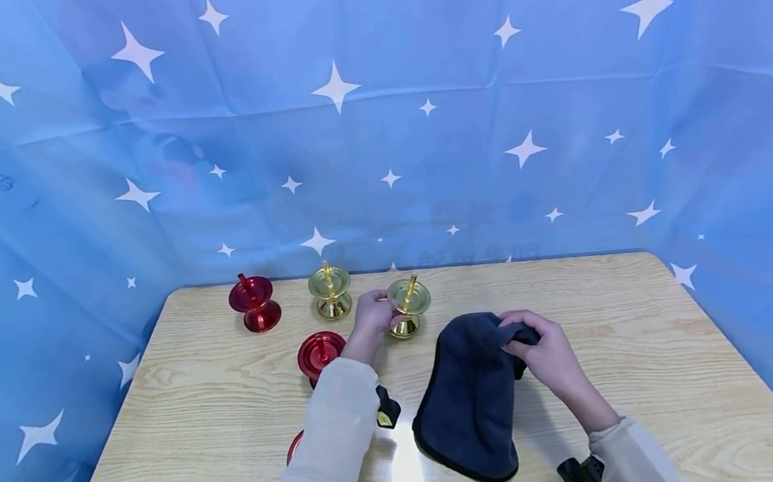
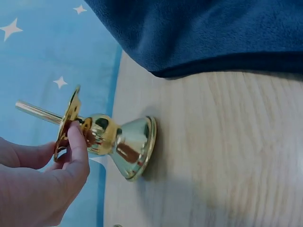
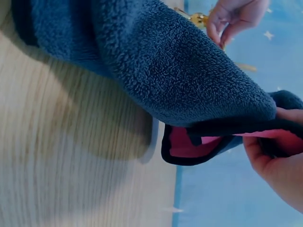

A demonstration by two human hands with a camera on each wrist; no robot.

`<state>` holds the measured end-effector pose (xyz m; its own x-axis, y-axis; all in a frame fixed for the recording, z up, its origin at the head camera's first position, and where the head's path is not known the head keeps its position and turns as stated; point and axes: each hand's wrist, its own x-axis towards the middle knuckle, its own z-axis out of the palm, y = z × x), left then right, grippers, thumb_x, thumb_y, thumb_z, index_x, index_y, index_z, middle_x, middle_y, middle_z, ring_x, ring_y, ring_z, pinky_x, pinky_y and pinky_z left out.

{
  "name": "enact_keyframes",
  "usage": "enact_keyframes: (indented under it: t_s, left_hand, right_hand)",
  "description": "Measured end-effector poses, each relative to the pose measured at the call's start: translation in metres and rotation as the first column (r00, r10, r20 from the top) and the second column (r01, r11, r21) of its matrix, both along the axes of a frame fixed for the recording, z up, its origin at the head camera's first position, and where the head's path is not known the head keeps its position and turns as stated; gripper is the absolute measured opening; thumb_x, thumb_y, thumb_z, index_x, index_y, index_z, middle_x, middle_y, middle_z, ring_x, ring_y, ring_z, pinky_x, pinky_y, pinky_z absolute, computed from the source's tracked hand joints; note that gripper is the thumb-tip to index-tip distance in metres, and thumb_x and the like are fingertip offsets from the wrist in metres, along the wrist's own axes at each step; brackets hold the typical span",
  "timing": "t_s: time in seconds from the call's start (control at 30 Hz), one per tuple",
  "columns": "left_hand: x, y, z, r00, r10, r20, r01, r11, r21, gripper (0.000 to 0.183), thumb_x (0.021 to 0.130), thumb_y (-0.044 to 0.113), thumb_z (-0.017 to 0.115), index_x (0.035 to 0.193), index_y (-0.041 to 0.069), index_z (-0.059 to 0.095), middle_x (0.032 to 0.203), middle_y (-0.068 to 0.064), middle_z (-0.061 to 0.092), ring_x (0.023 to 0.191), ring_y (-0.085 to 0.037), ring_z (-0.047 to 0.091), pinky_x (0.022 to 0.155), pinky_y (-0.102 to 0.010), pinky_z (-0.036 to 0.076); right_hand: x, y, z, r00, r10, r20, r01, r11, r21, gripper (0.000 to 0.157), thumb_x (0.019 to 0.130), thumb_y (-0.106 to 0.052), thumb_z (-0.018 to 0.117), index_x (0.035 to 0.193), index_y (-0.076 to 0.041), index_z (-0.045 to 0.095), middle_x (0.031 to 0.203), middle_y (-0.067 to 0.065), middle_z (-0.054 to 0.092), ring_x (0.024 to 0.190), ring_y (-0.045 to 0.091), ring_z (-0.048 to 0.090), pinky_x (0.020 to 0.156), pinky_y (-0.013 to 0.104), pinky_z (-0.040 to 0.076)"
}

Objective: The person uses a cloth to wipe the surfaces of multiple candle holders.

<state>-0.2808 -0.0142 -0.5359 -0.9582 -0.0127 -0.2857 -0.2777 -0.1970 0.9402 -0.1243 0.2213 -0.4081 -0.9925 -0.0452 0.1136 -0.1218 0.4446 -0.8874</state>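
My left hand point(image 1: 372, 316) pinches the dish rim of a gold candle holder point(image 2: 130, 146), thumb on one side and fingers on the other. Its flared base appears to stand on the wooden table, with a short gold post rising from the dish. To the right, a dark blue fleecy cloth point(image 1: 470, 406) with black edging hangs from my right hand point(image 1: 545, 350), which grips its upper corner. In the right wrist view the pink underside point(image 3: 194, 146) shows where the cloth folds over near the fingers.
A second gold candle holder point(image 1: 332, 299) stands left of the held one. A red candle holder point(image 1: 262, 315) is at the far left, and another red one point(image 1: 318, 352) sits by my left forearm. My sleeve mostly hides a further red piece point(image 1: 294, 446). Behind the table point(image 1: 189, 454) hangs a blue star-patterned curtain point(image 1: 419, 150).
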Motion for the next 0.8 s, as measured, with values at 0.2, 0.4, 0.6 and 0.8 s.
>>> enact_keyframes:
  t_s: [0.2, 0.4, 0.6, 0.8]
  left_hand:
    - [-0.038, 0.0, -0.062, 0.999, 0.036, 0.013, -0.036, 0.999, -0.014, 0.035, 0.083, -0.011, 0.052, 0.117, -0.011, 0.052, 0.085, -0.022, 0.061, 0.068, -0.027, 0.064, 0.062, -0.032, 0.056]
    - [-0.019, -0.002, -0.02, 1.0, -0.007, -0.003, 0.007, 1.0, 0.004, 0.052, 0.078, -0.019, 0.044, 0.129, -0.01, 0.042, 0.099, -0.02, 0.06, 0.071, -0.018, 0.061, 0.059, -0.024, 0.054]
    - [0.053, -0.002, 0.108, 0.997, -0.064, 0.043, 0.065, 0.998, -0.018, 0.054, 0.082, -0.02, 0.036, 0.135, -0.015, 0.027, 0.122, -0.029, 0.047, 0.07, -0.014, 0.048, 0.053, -0.017, 0.04]
    - [0.066, -0.003, 0.129, 0.995, -0.095, 0.031, 0.094, 0.995, 0.042, 0.048, 0.089, -0.013, 0.039, 0.136, -0.012, 0.026, 0.128, -0.027, 0.043, 0.109, -0.029, 0.05, 0.092, -0.032, 0.045]
  right_hand:
    - [0.001, 0.001, -0.002, 1.0, 0.001, 0.014, -0.001, 1.0, -0.001, 0.018, 0.08, 0.005, 0.065, 0.098, 0.002, 0.061, 0.114, 0.014, 0.058, 0.109, 0.027, 0.051, 0.084, 0.018, 0.044]
    - [0.001, 0.0, -0.001, 1.0, 0.0, 0.019, 0.0, 1.0, 0.009, 0.019, 0.08, 0.005, 0.065, 0.098, 0.001, 0.061, 0.114, 0.015, 0.058, 0.11, 0.028, 0.051, 0.084, 0.018, 0.043]
    - [0.001, 0.0, -0.001, 1.0, -0.004, 0.012, 0.004, 1.0, 0.014, 0.02, 0.079, 0.007, 0.064, 0.097, 0.002, 0.061, 0.113, 0.015, 0.058, 0.109, 0.028, 0.051, 0.083, 0.017, 0.044]
    - [0.001, 0.001, -0.004, 1.0, 0.001, 0.026, -0.001, 1.0, -0.003, 0.019, 0.079, 0.007, 0.064, 0.097, 0.002, 0.061, 0.114, 0.015, 0.058, 0.109, 0.027, 0.051, 0.083, 0.017, 0.044]
